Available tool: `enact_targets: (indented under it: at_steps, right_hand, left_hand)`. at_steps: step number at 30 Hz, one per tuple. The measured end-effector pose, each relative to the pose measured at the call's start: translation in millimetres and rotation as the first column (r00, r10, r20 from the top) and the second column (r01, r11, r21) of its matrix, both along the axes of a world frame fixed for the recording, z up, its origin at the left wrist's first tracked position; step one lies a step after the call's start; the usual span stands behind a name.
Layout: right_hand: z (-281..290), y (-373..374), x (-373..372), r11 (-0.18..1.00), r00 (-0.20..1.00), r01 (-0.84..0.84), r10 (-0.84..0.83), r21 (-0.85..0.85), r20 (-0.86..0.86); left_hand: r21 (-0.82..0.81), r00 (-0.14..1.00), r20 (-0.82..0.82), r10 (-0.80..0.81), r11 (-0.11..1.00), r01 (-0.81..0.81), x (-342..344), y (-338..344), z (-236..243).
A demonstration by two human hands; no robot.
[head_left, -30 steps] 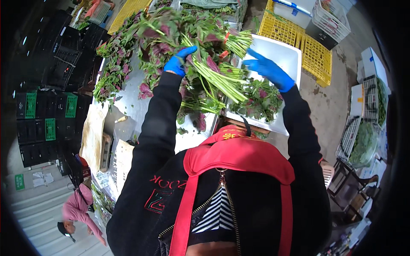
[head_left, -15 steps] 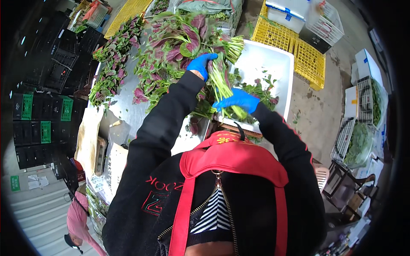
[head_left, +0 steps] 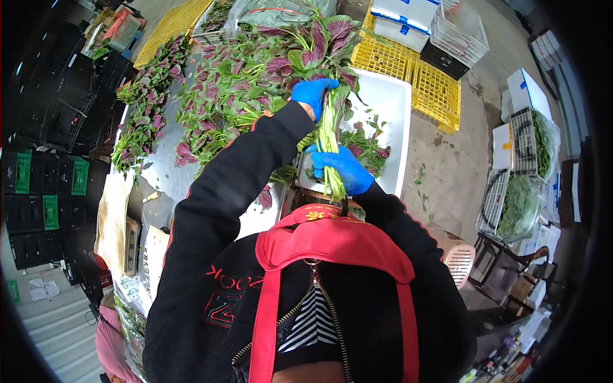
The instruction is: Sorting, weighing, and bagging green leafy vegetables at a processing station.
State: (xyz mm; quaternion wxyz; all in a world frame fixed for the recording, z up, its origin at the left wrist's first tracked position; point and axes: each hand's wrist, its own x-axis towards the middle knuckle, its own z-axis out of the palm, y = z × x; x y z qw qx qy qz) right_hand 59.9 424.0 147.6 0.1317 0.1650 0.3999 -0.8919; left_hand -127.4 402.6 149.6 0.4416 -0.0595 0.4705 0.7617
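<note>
A bunch of red amaranth (head_left: 329, 124) with pale green stems and purple-green leaves stands between my two hands, leaves pointing away from me. My left hand (head_left: 312, 96), in a blue glove, is closed round the upper stems just below the leaves. Lower down, my right hand (head_left: 347, 168), gloved alike, grips the stems near their cut ends. Behind and left of the bunch, a heap of loose amaranth (head_left: 223, 96) covers much of the metal table (head_left: 159, 185). A white tub (head_left: 397, 121) at the right holds some loose leaves (head_left: 367, 145).
Another row of amaranth (head_left: 147, 108) lies along the table's left edge. Yellow crates (head_left: 437, 96) with white boxes (head_left: 401, 29) stand beyond the tub. Black crates (head_left: 45, 191) are stacked at left. A person in pink (head_left: 115, 345) is at lower left. Greens (head_left: 518, 207) fill baskets at right.
The bunch has swung more upright, its leaves now clear above the heap. My right hand still holds the lower stems, now wrapped round them. The whole view has shifted slightly.
</note>
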Motion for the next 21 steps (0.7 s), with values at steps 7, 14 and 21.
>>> enact_targets:
  at_steps: [7, 14, 21]
  right_hand:
    - [10.5, 30.6, 19.5, 0.993, 0.998, 0.001, -0.007, -0.117, -0.056]
    - [-73.6, 89.1, 41.8, 0.739, 0.957, 0.049, -0.227, -0.671, -0.181]
    - [-134.8, 100.9, 49.0, 0.564, 0.926, 0.213, -0.376, -0.798, -0.019]
  left_hand:
    - [0.025, 0.948, -0.048, -0.315, 0.948, 0.316, 16.0, -0.9, 44.1]
    - [-0.051, 0.787, 0.059, -0.615, 0.785, 0.617, -20.8, -54.2, 25.1]
    - [-0.164, 0.866, 0.15, -0.478, 0.851, 0.498, 21.2, -90.1, -21.0]
